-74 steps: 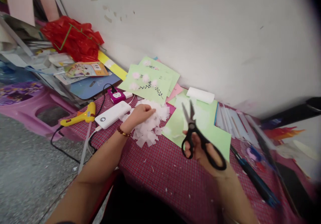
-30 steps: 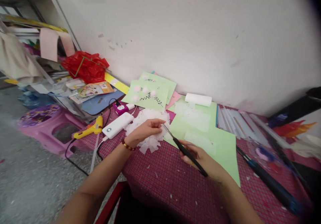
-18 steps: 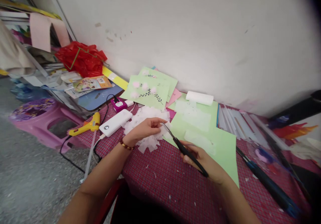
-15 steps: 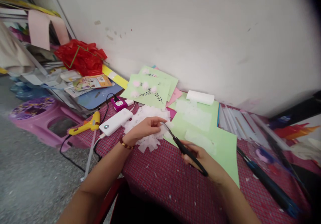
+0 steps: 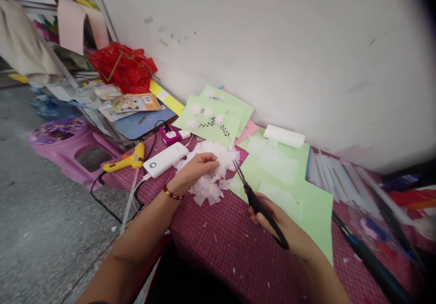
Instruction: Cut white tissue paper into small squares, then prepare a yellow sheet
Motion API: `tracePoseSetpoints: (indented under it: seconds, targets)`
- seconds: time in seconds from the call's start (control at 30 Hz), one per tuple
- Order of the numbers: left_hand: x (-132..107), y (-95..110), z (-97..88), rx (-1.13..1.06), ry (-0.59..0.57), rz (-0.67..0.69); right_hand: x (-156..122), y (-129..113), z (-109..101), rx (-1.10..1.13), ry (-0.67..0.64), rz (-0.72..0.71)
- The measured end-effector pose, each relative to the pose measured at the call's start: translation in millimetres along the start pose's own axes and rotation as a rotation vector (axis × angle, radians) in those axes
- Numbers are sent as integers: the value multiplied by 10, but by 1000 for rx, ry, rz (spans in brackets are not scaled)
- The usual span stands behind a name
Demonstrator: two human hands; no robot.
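My right hand [image 5: 272,215] grips a pair of black-handled scissors [image 5: 251,196], whose blades point up and left, slightly apart. The thumb and fingers of my left hand [image 5: 195,170] are pinched together above a heap of small white translucent pieces [image 5: 209,193]. Whatever lies between those fingertips blends into the white heap and cannot be made out. A gap separates the scissor tips from my left fingers. Under and beyond the scissors lie light green sheets [image 5: 315,213], with thin white sheets [image 5: 277,165] on top.
A white power bank [image 5: 165,159], a yellow glue gun [image 5: 131,159] and a purple plug adapter [image 5: 170,134] sit left on the checked tablecloth [image 5: 218,236]. Green cards with blossoms [image 5: 211,122] and a white roll [image 5: 284,136] are by the wall. A dark-handled tool [image 5: 371,258] lies right.
The scissors have drawn back from my left fingertips, which they were touching or nearly touching before. My left hand has shifted slightly left over the heap. The camera view has turned a little.
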State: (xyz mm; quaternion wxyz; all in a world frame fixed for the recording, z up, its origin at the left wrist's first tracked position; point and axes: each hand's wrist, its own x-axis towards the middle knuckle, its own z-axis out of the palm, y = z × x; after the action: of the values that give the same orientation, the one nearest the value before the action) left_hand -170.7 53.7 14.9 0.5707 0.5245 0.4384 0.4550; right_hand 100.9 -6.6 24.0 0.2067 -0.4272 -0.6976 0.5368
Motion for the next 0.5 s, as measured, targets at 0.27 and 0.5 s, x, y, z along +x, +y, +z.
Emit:
tracePoseSetpoints:
  seconds: [0.27,0.5]
  targets:
    - [-9,-20,30,67,-50,20,40,-22,78,-41,-45,18]
    - [-2,-53,84,145,-142,20,68,12,115,55,-18,9]
